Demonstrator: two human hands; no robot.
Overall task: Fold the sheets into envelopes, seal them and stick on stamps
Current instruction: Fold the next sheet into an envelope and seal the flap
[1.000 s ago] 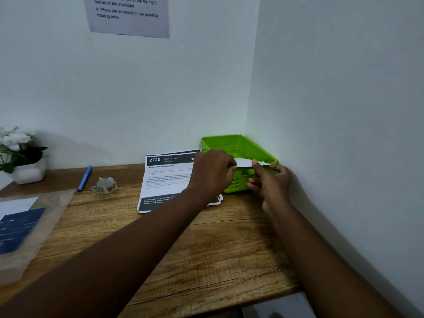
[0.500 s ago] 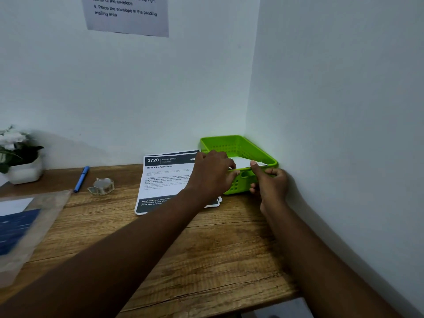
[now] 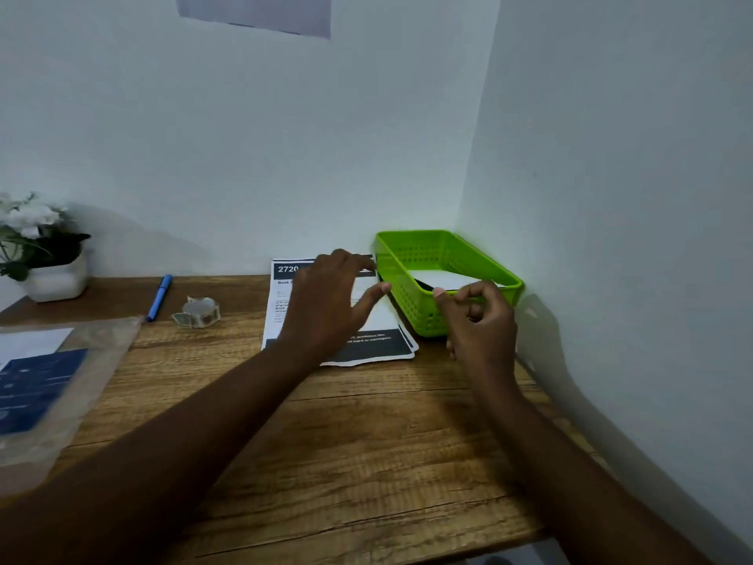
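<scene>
While I watch through the head camera, my left hand (image 3: 332,297) hovers over the printed sheets (image 3: 383,320) with its fingers spread and relaxed, holding nothing, the thumb reaching toward the near corner of the green basket (image 3: 411,295). My right hand (image 3: 483,320) sits just in front of the basket's near wall, fingers loosely curled and thumb close to the rim; I see nothing pinched in it. Inside the basket lies a white folded envelope (image 3: 442,279), resting flat on the bottom with a dark edge showing at its left side. I cannot tell from here whether it carries a stamp. The basket stands in the far right corner of the wooden desk (image 3: 366,442), close to both walls. The sheets lie just left of it, a small stack with a dark header reading 2720 and a dark band along the near edge, partly covered by my left hand. Further left I see a roll of tape (image 3: 198,311) and beside it a blue pen (image 3: 159,296). A white pot of white flowers (image 3: 45,254) stands at the far left by the wall, and a clear plastic sleeve (image 3: 61,385) with blue and white paper inside lies at the left edge of the desk. A paper notice (image 3: 260,12) hangs on the wall above, its text blurred
</scene>
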